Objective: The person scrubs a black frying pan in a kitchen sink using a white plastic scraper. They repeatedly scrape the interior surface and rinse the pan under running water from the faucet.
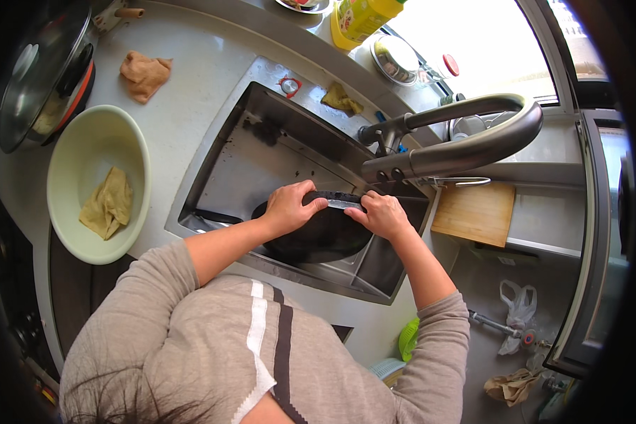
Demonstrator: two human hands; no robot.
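A black pan [318,238] is tilted up inside the stainless steel sink [286,159], its dark face towards me. My left hand [291,206] grips the pan's raised far edge, the thumb on the near side. Close beside it, my right hand [380,212] holds the same edge with thumb and fingers. Between the hands a strip of the edge shows, wet and shiny. A black handle [218,216] lies at the sink's left side; whether it belongs to the pan is hidden. Dark bits and a dark smear are on the sink's bottom.
The steel faucet [456,143] arches over the sink's right back. On the left counter stand a pale green basin [142,180] with a yellowish cloth [107,204] in it, a brown cloth [144,75] and a glass-lidded pan [45,79]. A wooden board [474,212] lies right of the sink.
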